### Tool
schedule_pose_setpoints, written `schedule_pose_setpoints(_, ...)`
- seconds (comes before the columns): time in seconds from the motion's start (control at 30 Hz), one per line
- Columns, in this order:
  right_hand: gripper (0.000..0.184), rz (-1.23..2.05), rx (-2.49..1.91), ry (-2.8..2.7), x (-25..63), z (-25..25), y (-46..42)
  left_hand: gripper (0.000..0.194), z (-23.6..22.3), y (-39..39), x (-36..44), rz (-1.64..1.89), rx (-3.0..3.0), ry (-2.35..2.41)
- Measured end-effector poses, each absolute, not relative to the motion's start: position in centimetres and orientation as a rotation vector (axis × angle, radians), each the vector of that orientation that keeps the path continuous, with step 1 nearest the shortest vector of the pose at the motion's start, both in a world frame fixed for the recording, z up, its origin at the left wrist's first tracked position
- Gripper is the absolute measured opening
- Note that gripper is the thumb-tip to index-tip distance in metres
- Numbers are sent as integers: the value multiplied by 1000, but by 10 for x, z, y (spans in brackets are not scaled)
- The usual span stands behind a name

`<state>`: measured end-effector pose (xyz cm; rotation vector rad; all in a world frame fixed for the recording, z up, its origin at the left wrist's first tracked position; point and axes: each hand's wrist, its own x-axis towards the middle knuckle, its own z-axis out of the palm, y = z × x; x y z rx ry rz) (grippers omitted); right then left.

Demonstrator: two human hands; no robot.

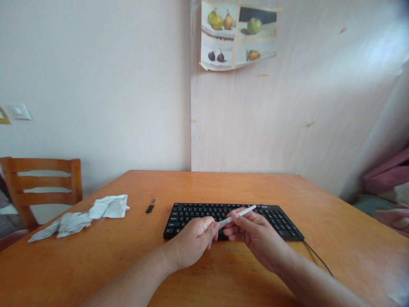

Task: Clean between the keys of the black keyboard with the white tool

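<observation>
A slim white pen-shaped stick (247, 210) is held between my two hands, slanting up to the right above the keyboard. My left hand (197, 238) is closed round its lower left end, which the fingers hide. My right hand (251, 232) pinches it further up between thumb and fingers, so its upper end sticks out past them. Beneath and behind both hands lies a black keyboard (191, 211), its front middle part covered by them. What kind of stick it is I cannot make out.
To the left of the keyboard lies a wire keycap puller (149, 209) with a black middle. Crumpled white cloth or paper (108, 207) rests near the left table edge. A black cable (318, 257) runs from the keyboard toward the front right. A wooden chair (44, 187) stands at left.
</observation>
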<state>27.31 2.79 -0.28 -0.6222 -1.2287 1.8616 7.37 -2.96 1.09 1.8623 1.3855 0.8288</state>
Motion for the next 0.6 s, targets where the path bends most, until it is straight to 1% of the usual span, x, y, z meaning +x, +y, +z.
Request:
schedule_pose_setpoints(0.2,29,1768,-655,-1144,280,-2,39,49,10,-27,63,862,1866,1429)
schedule_pose_setpoints(0.37,30,1714,-682,-1145,287,0,49,46,3,-21,55,1038,1917,1550)
schedule_pose_setpoints(0.53,31,1721,-708,-1167,282,-1,43,36,0,-23,59,1161,2251,1551)
schedule_pose_setpoints(0.6,32,1732,-712,-1184,280,-1,39,43,0,-25,62,1142,2429,1522)
